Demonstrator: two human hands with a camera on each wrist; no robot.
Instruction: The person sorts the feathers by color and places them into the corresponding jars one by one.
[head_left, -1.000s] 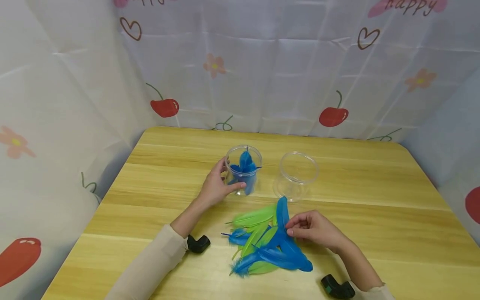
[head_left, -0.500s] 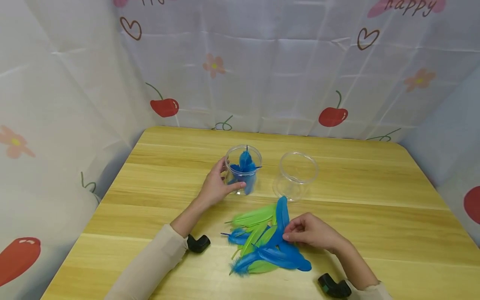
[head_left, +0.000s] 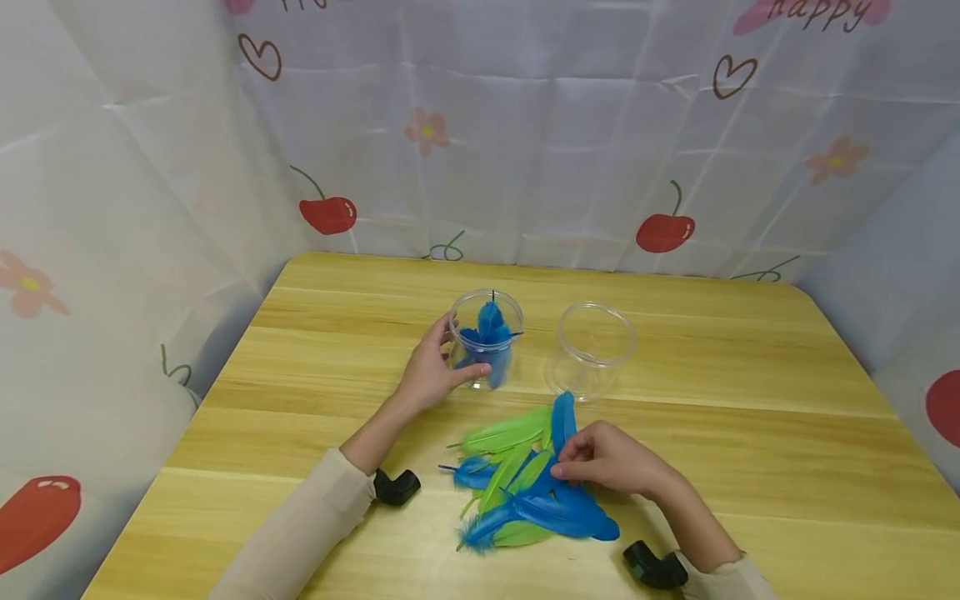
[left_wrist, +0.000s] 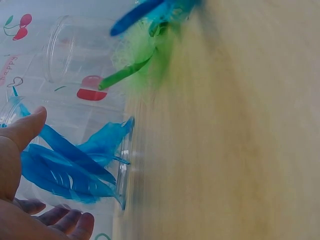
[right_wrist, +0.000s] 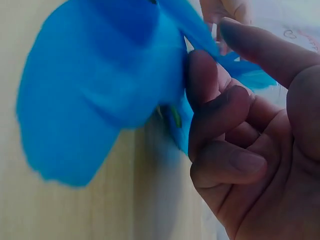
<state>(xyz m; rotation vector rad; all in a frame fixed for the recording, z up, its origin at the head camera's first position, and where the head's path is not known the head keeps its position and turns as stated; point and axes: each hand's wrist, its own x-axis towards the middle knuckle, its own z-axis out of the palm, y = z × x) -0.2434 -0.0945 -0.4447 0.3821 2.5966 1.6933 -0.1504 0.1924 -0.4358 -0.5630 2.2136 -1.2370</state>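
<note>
In the head view my left hand [head_left: 429,373] grips a clear plastic cup [head_left: 459,346] from its left side, thumb across the front. Several blue feathers [left_wrist: 70,170] stand inside this cup, shown close up in the left wrist view. Over on the right, my right hand [head_left: 617,457] is at a loose pile of blue and green feathers, its fingertips right at a blue feather [head_left: 564,421]. The right wrist view shows the thumb [right_wrist: 265,47] apart from the curled index finger, with blue feather edges behind the gap. Green feathers [head_left: 506,433] lie on the pile's left side.
A second clear cup [head_left: 596,362] with no feathers stands right of the held one, just behind the pile. The wooden table [head_left: 750,358] reaches back to a printed white cloth [head_left: 540,167]. Black wrist devices [head_left: 397,488] sit at both cuffs.
My right hand has shifted a little left over the pile, its fingertips moving along the blue feather. The left hand and both cups have stayed in place.
</note>
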